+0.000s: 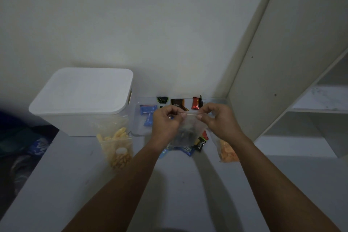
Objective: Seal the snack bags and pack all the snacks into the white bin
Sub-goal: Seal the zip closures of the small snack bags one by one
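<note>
Pale walls and a white shelving unit (293,73) framed a grey tabletop (169,194) where the work was at an early stage. At the middle of the tabletop the left hand (165,120) and the right hand (214,118) each pinched one end of the zip strip of a clear plastic bag of dark snacks (188,132), held up between them, so this bag appeared to be mid-seal. Toward the left edge a clear bag of yellow puffed sticks (116,145) stood in front of the white lidded plastic bin (82,100), and a clear bag of orange snacks (227,150) lay just right of the hands; whether either was sealed could not be told. Small wrapped sweets (177,102) lay scattered by the far edge. With the bin's lid on, nothing seemed packed yet.
</note>
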Action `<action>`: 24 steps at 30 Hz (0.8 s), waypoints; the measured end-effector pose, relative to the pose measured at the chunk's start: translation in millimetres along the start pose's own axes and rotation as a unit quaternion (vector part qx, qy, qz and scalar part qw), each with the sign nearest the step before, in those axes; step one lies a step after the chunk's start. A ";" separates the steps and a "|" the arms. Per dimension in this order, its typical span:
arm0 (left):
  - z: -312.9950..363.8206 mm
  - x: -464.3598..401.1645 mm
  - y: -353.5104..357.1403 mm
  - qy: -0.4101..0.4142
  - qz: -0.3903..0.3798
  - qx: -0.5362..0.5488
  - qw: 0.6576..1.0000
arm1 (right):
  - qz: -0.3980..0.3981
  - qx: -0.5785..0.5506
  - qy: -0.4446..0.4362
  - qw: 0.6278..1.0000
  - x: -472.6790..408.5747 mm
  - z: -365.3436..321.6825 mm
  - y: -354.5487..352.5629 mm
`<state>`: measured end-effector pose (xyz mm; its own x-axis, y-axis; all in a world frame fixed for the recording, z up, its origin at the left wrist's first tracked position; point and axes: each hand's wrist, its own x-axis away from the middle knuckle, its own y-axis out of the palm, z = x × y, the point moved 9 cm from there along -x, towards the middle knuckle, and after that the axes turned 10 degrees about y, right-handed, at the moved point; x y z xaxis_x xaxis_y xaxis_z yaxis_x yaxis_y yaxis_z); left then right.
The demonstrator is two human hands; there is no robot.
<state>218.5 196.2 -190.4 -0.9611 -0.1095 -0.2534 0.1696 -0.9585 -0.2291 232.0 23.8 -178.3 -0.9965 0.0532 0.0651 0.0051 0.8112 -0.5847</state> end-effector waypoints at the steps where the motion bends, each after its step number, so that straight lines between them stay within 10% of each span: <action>1: 0.9 -0.8 1.0 0.002 -0.009 0.003 1.000 | 0.002 -0.004 0.007 1.000 -0.6 1.7 -2.9; 24: -11.3 -14.4 -10.5 -0.035 -0.015 0.083 0.996 | -0.006 -0.063 0.003 0.998 2.0 6.3 -24.6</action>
<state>233.0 210.8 -195.0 -0.9792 -0.0923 -0.1805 0.1075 -0.9913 -0.0763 229.3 0.3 -169.0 -0.9959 0.0459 0.0775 0.0034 0.8789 -0.4771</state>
